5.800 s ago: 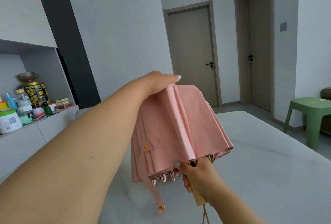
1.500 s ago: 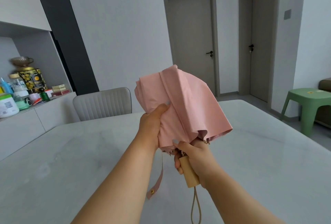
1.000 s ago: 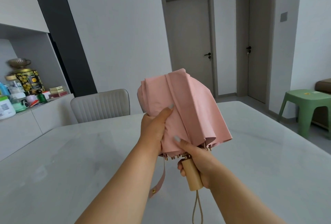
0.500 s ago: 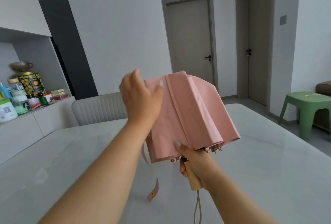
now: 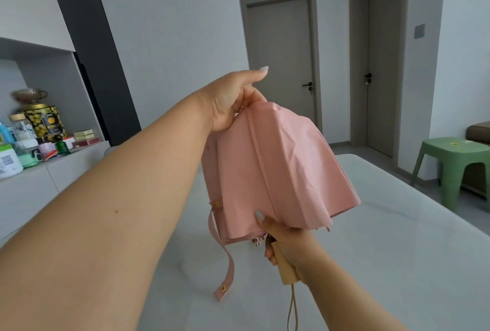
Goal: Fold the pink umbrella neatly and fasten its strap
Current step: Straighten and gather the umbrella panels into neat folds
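Note:
The pink umbrella [image 5: 278, 169] is collapsed, its loose canopy hanging in folds above a white table [image 5: 397, 264]. My right hand [image 5: 287, 243] grips the wooden handle [image 5: 285, 267] from below, thumb pressed against the canopy's lower edge. My left hand [image 5: 233, 100] reaches over the top of the canopy and holds fabric at its upper left corner; the fingers are hidden behind the cloth. The pink strap [image 5: 225, 261] with a gold snap dangles unfastened at the lower left. A beige cord loop [image 5: 291, 312] hangs from the handle.
A sideboard [image 5: 39, 179] on the left carries jars, bottles and a tin. A green plastic stool [image 5: 456, 163] stands at the right beside the table. Two closed grey doors [image 5: 281, 60] lie ahead.
My left hand has moved from the canopy's left side up to its top corner, arm stretched further forward. The umbrella has tilted and the strap now hangs fully in view.

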Available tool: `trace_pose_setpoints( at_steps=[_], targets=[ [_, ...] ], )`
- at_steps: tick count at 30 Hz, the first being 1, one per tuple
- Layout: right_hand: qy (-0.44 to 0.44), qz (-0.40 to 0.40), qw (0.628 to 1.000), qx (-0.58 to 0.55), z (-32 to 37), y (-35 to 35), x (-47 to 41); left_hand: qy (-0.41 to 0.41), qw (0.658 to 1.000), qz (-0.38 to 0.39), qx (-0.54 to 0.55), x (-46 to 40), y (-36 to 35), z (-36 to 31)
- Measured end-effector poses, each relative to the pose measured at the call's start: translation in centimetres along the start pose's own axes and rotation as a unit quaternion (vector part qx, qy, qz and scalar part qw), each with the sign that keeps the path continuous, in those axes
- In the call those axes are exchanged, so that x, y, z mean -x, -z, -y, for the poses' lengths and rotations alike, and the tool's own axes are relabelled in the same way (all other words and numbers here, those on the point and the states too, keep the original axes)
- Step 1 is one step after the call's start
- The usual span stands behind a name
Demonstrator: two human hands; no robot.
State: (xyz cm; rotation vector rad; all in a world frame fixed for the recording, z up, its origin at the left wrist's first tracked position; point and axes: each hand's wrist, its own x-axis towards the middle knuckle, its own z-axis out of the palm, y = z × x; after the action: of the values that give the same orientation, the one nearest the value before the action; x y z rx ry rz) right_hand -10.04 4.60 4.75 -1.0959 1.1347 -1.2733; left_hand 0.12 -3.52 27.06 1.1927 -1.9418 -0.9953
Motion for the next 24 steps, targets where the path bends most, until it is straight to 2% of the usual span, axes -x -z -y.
trace_pose_setpoints(
  at_steps=[3,4,8,9,13,15,17,20,22,24],
  targets=[
    [-0.003,0.012,1.000,0.015,-0.2,0.0,-0.1,0.025,0.988,-0.028,-0.152,0.1,0.0,0.4],
    [-0.008,0.015,1.000,0.019,-0.3,-0.1,0.0,0.025,0.987,-0.032,-0.158,0.0,0.1,0.6],
    [-0.005,0.009,1.000,-0.005,-0.3,-0.3,0.0,-0.036,0.998,-0.034,0.030,0.3,0.3,0.5],
    [-0.004,0.008,1.000,-0.001,-0.3,-0.2,0.0,-0.038,0.998,-0.033,0.046,0.6,0.4,0.4],
    [-0.021,0.007,0.999,0.045,-0.6,-0.1,-0.3,0.019,0.989,-0.054,-0.135,1.0,0.6,0.3],
    [-0.020,0.008,0.999,0.049,-0.7,-0.2,-0.3,0.004,0.984,-0.052,-0.171,0.9,0.4,0.3],
    [-0.016,0.013,0.999,0.050,-0.8,-0.3,-0.2,-0.029,0.988,-0.067,-0.134,0.6,0.2,0.3],
    [-0.009,0.014,0.999,0.045,-0.8,-0.3,-0.3,-0.029,0.996,-0.083,-0.018,0.3,0.1,0.4],
    [-0.018,0.010,0.999,0.049,-0.8,-0.3,-0.4,0.015,0.995,-0.089,-0.042,0.3,0.0,0.6],
    [-0.023,0.012,0.998,0.056,-0.8,-0.4,-0.4,0.062,0.989,-0.068,-0.118,0.6,-0.1,0.5]
  ],
)
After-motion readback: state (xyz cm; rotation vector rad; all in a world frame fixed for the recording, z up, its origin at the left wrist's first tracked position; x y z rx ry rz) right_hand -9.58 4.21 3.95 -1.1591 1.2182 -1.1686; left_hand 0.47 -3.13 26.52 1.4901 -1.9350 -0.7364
